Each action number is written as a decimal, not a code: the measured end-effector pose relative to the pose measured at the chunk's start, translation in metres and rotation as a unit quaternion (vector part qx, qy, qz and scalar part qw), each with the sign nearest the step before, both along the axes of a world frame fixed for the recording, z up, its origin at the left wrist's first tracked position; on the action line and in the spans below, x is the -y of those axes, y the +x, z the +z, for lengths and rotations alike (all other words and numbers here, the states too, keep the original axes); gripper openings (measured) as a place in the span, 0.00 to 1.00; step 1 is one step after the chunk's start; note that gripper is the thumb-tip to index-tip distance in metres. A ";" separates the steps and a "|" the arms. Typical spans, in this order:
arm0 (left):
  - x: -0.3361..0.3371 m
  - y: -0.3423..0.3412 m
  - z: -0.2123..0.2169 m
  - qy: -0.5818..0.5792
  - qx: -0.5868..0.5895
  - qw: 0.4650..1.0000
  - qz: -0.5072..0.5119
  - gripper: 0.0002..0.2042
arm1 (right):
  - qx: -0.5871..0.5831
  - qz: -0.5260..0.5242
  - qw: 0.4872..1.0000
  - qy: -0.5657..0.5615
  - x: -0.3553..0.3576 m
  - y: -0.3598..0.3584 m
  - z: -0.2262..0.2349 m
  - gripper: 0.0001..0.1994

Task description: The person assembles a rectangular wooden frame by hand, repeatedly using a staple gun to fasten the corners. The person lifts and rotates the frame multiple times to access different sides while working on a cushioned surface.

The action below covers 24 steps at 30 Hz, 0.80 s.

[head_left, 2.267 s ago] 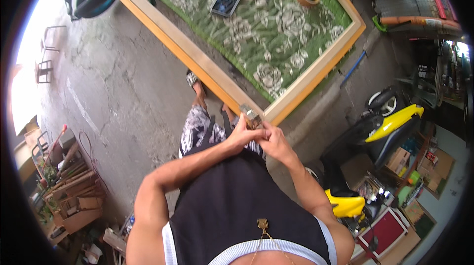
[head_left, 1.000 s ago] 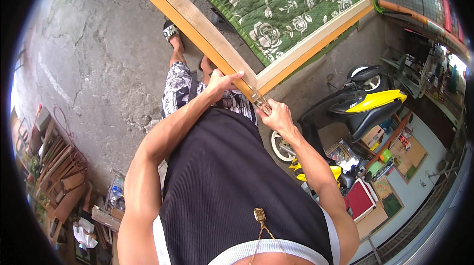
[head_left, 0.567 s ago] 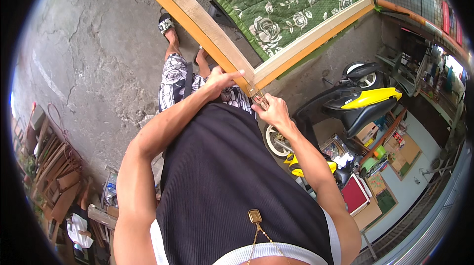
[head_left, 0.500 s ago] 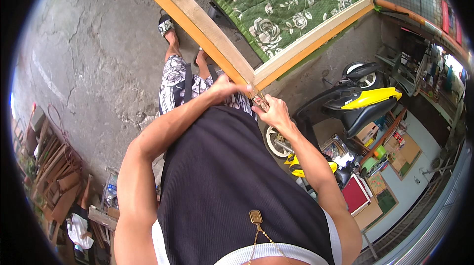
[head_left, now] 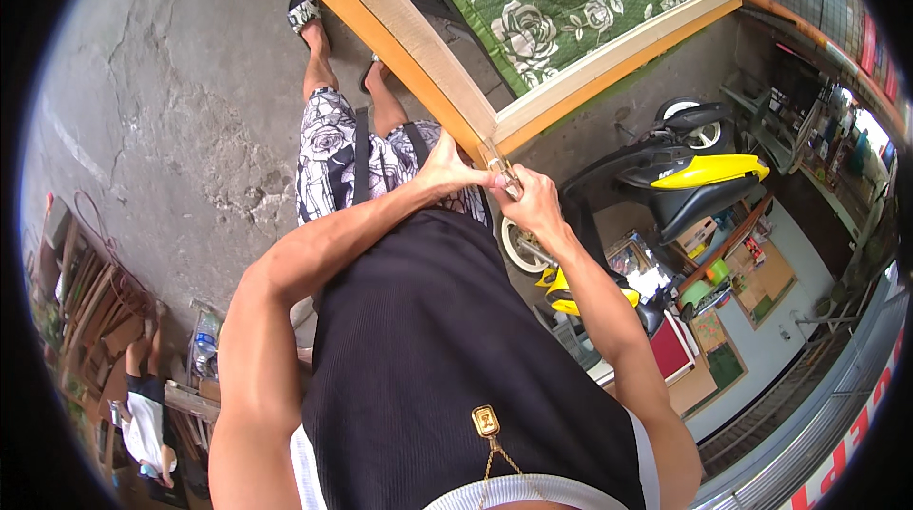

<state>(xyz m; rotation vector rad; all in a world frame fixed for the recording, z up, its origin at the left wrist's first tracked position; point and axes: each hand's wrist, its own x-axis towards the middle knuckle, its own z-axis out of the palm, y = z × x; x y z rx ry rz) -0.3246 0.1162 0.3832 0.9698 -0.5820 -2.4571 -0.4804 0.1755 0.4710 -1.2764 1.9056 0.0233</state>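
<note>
The near corner of a wooden frame (head_left: 456, 96), with pale top strips and orange-yellow sides, points toward my body. At that corner is a small brass-coloured metal piece (head_left: 507, 179); its exact kind is too small to tell. My right hand (head_left: 535, 206) is closed around this piece, fingers bent. From the other side comes my left hand (head_left: 447, 171), its thumb stretched across to the piece and its forefinger spread upward along the frame's side. The remaining left fingers are hidden. Inside the frame lies green quilted fabric (head_left: 571, 30) with white roses.
A yellow and black motor scooter (head_left: 685, 177) stands to the right, close beyond my right arm. Scrap wood (head_left: 90, 272) is piled at the far left. Near it is another person in a white shirt (head_left: 143, 434). Cracked concrete floor (head_left: 181, 120) spreads leftward.
The frame appears shifted rightward and up in view. My left thumb has come down onto the metal piece beside my right fingers. The other person shows more fully at lower left.
</note>
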 end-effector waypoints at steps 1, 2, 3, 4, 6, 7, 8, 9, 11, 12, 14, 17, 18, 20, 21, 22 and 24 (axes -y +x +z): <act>0.001 0.000 0.002 0.004 0.001 1.000 0.003 0.49 | 0.002 0.006 1.000 0.020 0.004 -0.002 0.005 0.16; 0.002 -0.001 0.004 0.007 0.000 1.000 0.004 0.49 | 0.002 0.010 0.999 0.039 0.008 -0.003 0.012 0.17; 0.003 -0.001 0.006 0.009 -0.001 1.000 0.005 0.48 | 0.002 0.013 0.998 0.058 0.011 -0.003 0.018 0.19; 0.002 0.000 0.008 0.014 -0.012 1.000 0.008 0.47 | 0.001 0.021 0.997 0.069 0.012 -0.002 0.022 0.22; 0.002 0.000 0.009 -0.009 0.032 0.999 0.000 0.47 | 0.006 0.012 0.998 0.068 0.015 -0.001 0.026 0.22; 0.003 0.000 0.010 -0.020 0.053 0.998 -0.003 0.47 | 0.009 0.008 0.998 0.067 0.016 -0.001 0.027 0.22; 0.002 0.000 0.011 -0.010 0.052 0.999 -0.001 0.48 | 0.010 0.004 0.997 0.072 0.015 -0.001 0.027 0.23; 0.002 0.000 0.011 -0.001 0.050 0.999 0.001 0.48 | 0.012 0.000 0.997 0.077 0.015 0.000 0.026 0.23; 0.003 0.000 0.012 0.001 0.056 0.998 -0.001 0.50 | 0.016 -0.003 0.997 0.078 0.014 0.001 0.026 0.24; 0.005 0.000 0.014 -0.006 0.063 0.998 -0.006 0.50 | 0.018 -0.003 0.997 0.075 0.014 0.001 0.026 0.24; 0.006 0.000 0.015 -0.012 0.070 0.997 -0.009 0.51 | 0.028 -0.005 0.996 0.083 0.017 0.002 0.028 0.23; 0.007 0.001 0.016 -0.030 0.086 0.996 -0.014 0.52 | 0.053 -0.015 0.993 0.104 0.024 0.001 0.035 0.22; 0.007 0.001 0.018 -0.053 0.103 0.993 -0.019 0.51 | 0.063 -0.022 0.992 0.104 0.024 0.001 0.037 0.21; 0.005 0.001 0.017 -0.067 0.113 0.991 -0.022 0.51 | 0.066 -0.023 0.994 0.088 0.020 -0.001 0.038 0.21; 0.003 0.001 0.015 -0.057 0.108 0.992 -0.020 0.51 | 0.058 -0.016 0.996 0.072 0.012 -0.002 0.034 0.21; 0.001 0.000 0.013 -0.048 0.103 0.993 -0.018 0.51 | 0.050 -0.009 0.997 0.056 0.008 -0.003 0.032 0.20; 0.001 0.001 0.012 -0.044 0.092 0.995 -0.016 0.51 | 0.041 -0.033 0.995 0.086 0.015 0.003 0.037 0.20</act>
